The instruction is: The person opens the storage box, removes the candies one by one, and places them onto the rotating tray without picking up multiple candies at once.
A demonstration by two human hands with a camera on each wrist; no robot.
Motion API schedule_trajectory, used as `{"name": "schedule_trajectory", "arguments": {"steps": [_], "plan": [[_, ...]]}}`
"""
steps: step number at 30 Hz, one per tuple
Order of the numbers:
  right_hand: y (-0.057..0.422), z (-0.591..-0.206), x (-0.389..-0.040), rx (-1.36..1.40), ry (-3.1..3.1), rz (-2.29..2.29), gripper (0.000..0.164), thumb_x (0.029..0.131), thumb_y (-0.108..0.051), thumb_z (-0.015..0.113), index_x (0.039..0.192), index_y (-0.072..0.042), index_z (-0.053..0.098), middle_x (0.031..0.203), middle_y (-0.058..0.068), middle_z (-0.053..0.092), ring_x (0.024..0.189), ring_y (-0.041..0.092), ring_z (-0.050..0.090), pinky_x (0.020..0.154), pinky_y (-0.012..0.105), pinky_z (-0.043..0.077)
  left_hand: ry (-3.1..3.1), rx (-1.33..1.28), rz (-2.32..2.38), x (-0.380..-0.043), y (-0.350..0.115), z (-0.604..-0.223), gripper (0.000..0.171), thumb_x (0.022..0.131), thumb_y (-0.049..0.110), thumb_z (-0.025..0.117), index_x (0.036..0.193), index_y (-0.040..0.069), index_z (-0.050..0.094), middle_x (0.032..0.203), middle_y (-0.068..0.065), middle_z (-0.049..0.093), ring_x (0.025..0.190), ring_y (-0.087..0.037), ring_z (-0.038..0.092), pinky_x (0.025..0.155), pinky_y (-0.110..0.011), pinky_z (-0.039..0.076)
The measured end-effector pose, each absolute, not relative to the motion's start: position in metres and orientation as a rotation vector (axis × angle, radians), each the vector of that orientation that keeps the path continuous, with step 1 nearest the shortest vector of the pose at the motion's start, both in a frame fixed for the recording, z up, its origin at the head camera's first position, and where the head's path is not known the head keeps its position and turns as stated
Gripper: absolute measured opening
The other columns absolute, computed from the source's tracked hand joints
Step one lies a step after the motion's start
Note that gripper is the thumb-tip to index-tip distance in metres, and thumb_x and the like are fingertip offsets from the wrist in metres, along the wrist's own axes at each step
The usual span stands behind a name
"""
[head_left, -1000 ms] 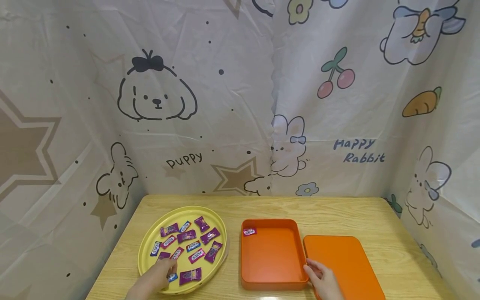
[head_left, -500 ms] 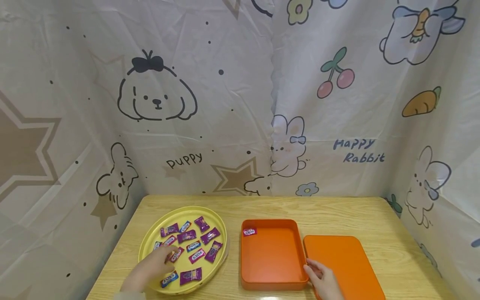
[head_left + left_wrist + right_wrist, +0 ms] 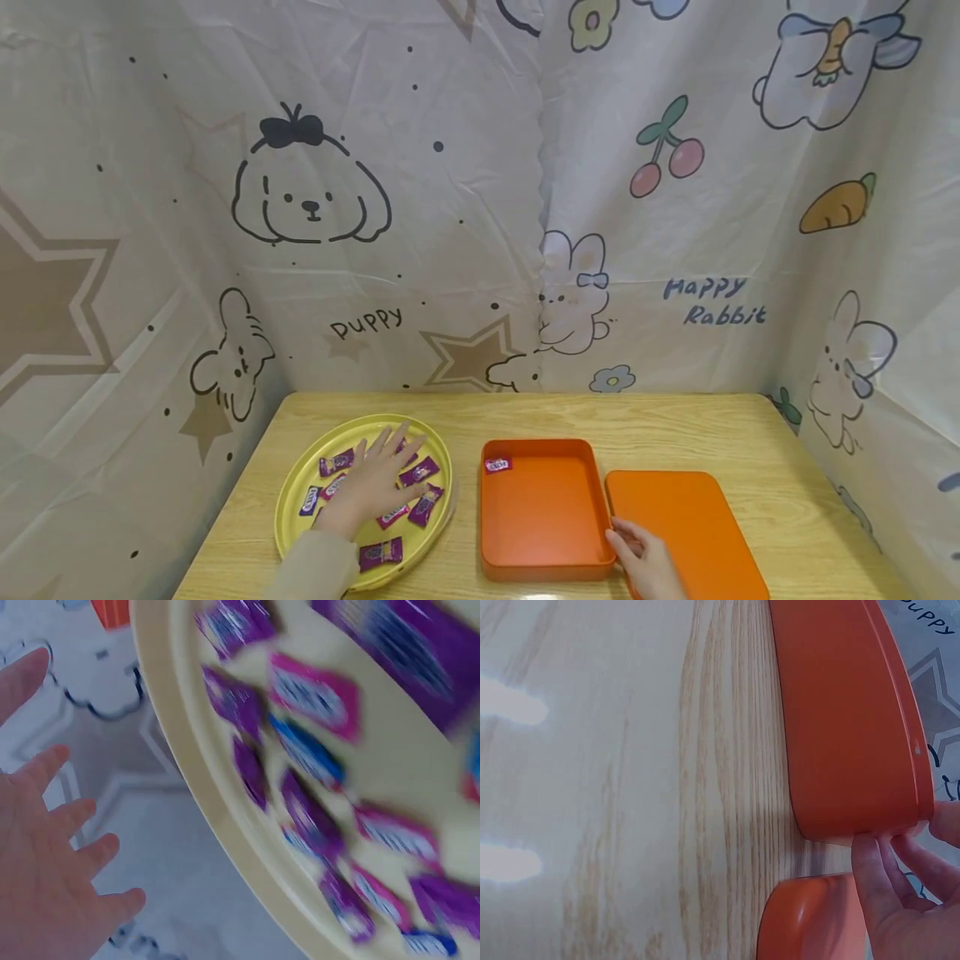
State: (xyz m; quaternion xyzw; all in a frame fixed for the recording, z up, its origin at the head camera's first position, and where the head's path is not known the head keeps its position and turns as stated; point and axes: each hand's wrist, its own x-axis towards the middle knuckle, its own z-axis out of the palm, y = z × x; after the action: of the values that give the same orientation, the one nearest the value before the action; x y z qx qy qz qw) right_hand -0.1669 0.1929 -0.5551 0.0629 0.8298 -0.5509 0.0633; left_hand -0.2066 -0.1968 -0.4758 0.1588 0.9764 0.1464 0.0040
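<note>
My left hand hovers with fingers spread over a round yellow tray, hiding part of its candies; the left wrist view shows nothing in the hand. Among the wrapped candies are purple ones, pink ones and blue ones. My right hand grips the right wall of an open orange box near its front corner. In the right wrist view its thumb is at the rim and its fingers lie against the outer wall. One pink candy lies in the box's back left corner.
A flat orange lid lies on the wooden table, close to the right of the box and partly under my right hand. Printed curtains hang behind the table and along both sides.
My left hand has moved from the tray's front left up over its middle, and its fingers have gone from bent to spread. The right hand and box stay put.
</note>
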Motion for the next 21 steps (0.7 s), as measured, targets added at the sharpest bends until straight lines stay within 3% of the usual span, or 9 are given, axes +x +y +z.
{"name": "schedule_trajectory", "arguments": {"steps": [13, 21], "plan": [[0.192, -0.552, -0.165, 0.167, 2.531, -1.659, 0.045, 0.091, -0.021, 0.056, 0.119, 0.013, 0.051, 0.108, 0.025, 0.060, 0.094, 0.032, 0.062, 0.071, 0.034, 0.054, 2.966, 0.791, 0.420, -0.232, -0.104, -0.481, 0.067, 0.085, 0.048, 0.056, 0.142, 0.021, 0.034, 0.147, -0.013, 0.026, 0.133, -0.035, 0.025, 0.106, -0.055, 0.021], [0.193, -0.551, -0.165, 0.172, 2.545, -1.642, 0.044, 0.091, -0.021, 0.056, 0.119, 0.012, 0.052, 0.108, 0.024, 0.060, 0.092, 0.032, 0.062, 0.071, 0.036, 0.054, 2.914, 0.749, 0.330, -0.247, -0.067, -0.486, 0.057, 0.084, 0.037, 0.060, 0.135, 0.019, 0.045, 0.140, -0.009, 0.039, 0.127, -0.027, 0.038, 0.103, -0.040, 0.034]]}}
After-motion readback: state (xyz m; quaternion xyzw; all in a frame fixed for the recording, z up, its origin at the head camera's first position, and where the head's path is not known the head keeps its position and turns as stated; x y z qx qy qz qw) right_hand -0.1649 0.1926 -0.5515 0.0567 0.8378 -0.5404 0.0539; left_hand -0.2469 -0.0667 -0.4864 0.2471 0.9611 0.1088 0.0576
